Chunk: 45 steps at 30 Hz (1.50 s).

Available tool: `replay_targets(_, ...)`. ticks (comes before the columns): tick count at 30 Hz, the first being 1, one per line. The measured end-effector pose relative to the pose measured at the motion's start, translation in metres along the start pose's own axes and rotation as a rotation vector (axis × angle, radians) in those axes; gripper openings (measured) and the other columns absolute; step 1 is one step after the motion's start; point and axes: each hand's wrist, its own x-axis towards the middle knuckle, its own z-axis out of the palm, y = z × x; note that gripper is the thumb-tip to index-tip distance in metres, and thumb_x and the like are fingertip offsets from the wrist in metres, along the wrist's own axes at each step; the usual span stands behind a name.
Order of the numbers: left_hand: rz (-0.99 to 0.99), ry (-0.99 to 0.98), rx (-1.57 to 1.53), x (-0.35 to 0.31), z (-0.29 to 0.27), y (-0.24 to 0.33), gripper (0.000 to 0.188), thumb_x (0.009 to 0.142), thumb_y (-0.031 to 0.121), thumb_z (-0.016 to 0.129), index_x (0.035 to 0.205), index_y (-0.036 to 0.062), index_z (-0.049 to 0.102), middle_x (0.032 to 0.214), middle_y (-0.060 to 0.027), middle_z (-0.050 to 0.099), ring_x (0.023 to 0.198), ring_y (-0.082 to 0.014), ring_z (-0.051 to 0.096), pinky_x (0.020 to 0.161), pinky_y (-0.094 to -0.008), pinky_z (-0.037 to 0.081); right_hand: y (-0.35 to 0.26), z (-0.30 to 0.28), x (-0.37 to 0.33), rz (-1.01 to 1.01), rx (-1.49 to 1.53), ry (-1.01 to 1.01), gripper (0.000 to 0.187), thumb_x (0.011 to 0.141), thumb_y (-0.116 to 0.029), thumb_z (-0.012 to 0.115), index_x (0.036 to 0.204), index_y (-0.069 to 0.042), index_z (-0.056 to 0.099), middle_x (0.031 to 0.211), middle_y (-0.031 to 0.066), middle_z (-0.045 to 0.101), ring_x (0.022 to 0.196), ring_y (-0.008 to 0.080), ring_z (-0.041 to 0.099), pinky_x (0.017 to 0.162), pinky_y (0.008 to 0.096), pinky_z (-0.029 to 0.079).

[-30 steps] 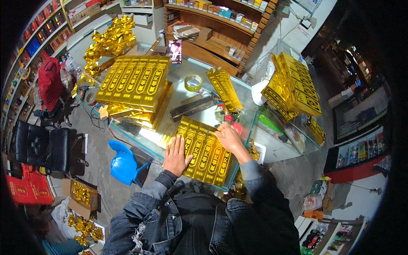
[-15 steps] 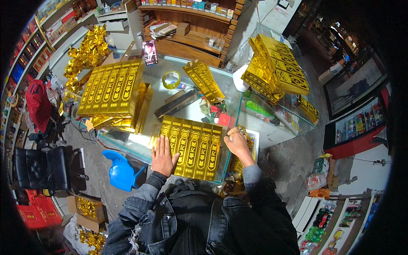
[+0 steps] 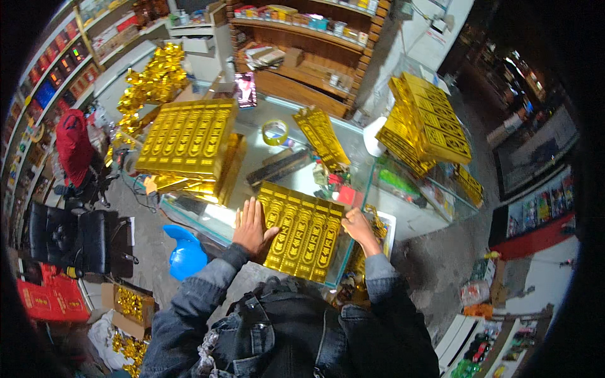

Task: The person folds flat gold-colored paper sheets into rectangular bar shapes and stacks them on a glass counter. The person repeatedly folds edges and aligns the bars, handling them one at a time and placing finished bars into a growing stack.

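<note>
Gold foil sheet (image 3: 301,233): a flat rectangular panel embossed with rows of bar-shaped reliefs, lying on the near edge of the glass bench (image 3: 252,164), directly ahead of the person at 12 o'clock. Its near corner overhangs the bench edge.

Left hand (image 3: 251,225): fingers spread flat and extended, palm pressing on the sheet's left edge at 9 o'clock. Right hand (image 3: 359,228): fingers curled over the sheet's right edge at 3 o'clock; whether they pinch the edge or only rest on it cannot be told.

Handling judgement: the sheet appears thin, light and glossy, so it is likely slippery against glass and prone to creasing. Support it at two opposite edges with flat fingers; avoid pinching the embossed reliefs, which may dent.

Surroundings: a taller stack of gold sheets (image 3: 189,142) lies at 10 o'clock, a tape roll (image 3: 275,132) at 12 o'clock, another gold stack (image 3: 428,126) at 2 o'clock.
</note>
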Motion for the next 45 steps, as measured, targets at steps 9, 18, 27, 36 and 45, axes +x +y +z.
replay_targets(9,0.349,0.011,-0.136,0.040,0.041,0.091,0.112,0.082,0.071,0.058,0.148,-0.0125,0.023,0.155,-0.0327,0.024,0.147,-0.0437,0.019,0.120,-0.0508,0.016,-0.003,-0.002,-0.007,-0.056,-0.041,0.033,0.022,0.089,-0.012,0.063,0.100,0.002,0.051,0.074,0.0119,0.062,0.064,0.0199,0.064,0.060,0.0352,0.050)
replay_targets(18,0.444,0.213,-0.187,0.104,0.047,0.122,0.061,0.090,0.051,0.061,0.123,0.0002,0.056,0.128,-0.0251,0.056,0.125,-0.0404,0.051,0.113,-0.0526,0.031,-0.022,-0.006,-0.016,0.054,0.114,-0.012,0.024,0.087,-0.016,0.067,0.100,0.001,0.055,0.077,0.0152,0.068,0.069,0.0251,0.069,0.065,0.0380,0.052)
replay_targets(27,0.275,-0.617,-0.096,0.149,-0.016,0.101,0.094,0.065,0.074,0.074,0.119,0.0007,0.054,0.107,-0.0240,0.068,0.102,-0.0399,0.066,0.086,-0.0495,0.052,-0.074,-0.015,-0.045,-0.139,0.029,0.013,0.024,0.088,-0.024,0.068,0.104,-0.008,0.060,0.092,0.0134,0.069,0.093,0.0350,0.065,0.081,0.0449,0.050)
replay_targets(36,0.495,-0.415,-0.344,0.101,-0.130,0.085,0.079,0.071,0.069,0.074,0.105,-0.0009,0.062,0.081,-0.0227,0.068,0.080,-0.0430,0.066,0.072,-0.0477,0.052,-0.175,-0.100,-0.101,-0.657,-0.262,0.116,0.026,0.088,-0.017,0.069,0.112,-0.011,0.063,0.090,0.0088,0.061,0.097,0.0276,0.052,0.087,0.0389,0.040)
replay_targets(45,0.741,0.024,-0.660,0.019,-0.273,0.106,0.062,0.067,0.053,0.086,0.095,0.0031,0.063,0.079,-0.0108,0.066,0.070,-0.0286,0.067,0.061,-0.0345,0.052,-0.231,-0.176,-0.198,-1.109,-0.345,0.577,0.013,0.081,-0.030,0.072,0.092,-0.023,0.070,0.094,-0.0023,0.064,0.083,0.0160,0.056,0.084,0.0388,0.037)
